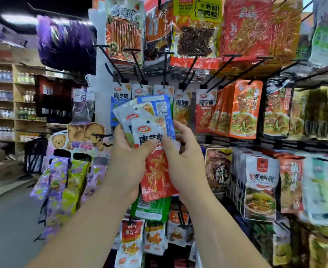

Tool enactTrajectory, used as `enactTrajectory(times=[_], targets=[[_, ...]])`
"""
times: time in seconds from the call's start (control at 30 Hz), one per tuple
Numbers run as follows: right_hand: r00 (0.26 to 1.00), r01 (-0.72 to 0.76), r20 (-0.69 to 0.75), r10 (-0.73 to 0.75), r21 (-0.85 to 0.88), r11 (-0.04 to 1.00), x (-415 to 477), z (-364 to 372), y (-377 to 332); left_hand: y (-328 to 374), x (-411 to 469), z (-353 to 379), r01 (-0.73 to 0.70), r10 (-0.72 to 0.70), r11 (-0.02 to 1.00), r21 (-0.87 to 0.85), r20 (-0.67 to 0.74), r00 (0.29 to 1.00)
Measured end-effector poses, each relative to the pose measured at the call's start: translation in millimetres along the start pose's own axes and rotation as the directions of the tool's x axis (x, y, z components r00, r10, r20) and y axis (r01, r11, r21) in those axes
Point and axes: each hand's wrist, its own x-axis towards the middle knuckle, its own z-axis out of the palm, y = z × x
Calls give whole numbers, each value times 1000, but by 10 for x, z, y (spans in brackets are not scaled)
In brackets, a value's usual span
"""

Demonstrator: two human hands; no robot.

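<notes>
Head view: held packets (149,132) before peg rack (220,69), grey floor (8,219).

Near centre, a held red-and-white packet (155,169) carries the black characters 魔芋爽, partly covered. The same 魔芋爽 heads the hanging packets (206,105) in the row just behind it. Far top, a yellow-green label (207,8) reads 老妈牛肉粒, with small Latin letters ending in "MEAT" to its left. On the right, a white pouch (259,180) reads 螺蛳粉. Other print is too blurred to read.
</notes>
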Motion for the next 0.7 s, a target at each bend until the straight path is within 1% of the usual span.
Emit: enactTrajectory(times=[0.1,0.2,0.37,0.43,0.57,0.7], targets=[[991,-23,131,9,104,994,-73,19,-40,30,-4,-28,-4,4,1000,-17,-50,999],[982,-48,191,6,216,975,-58,-15,-13,66,0,4,10,-13,999,-41,-59,998],[984,-51,178,-2,295,954,-42,-84,14,95,-13,102,24,-26,997,-72,-30,999],[985,-79,169,24,330,941,-56,-123,28,66,3,104,25,-26,999,-40,-24,999],[981,-149,168,93,360,921,-77,-192,78,17,32,103,3,-6,998,55,43,999],[983,-146,153,97,345,927,-45,-283,29,-13,78,146,-32,28,998,60,62,998]])
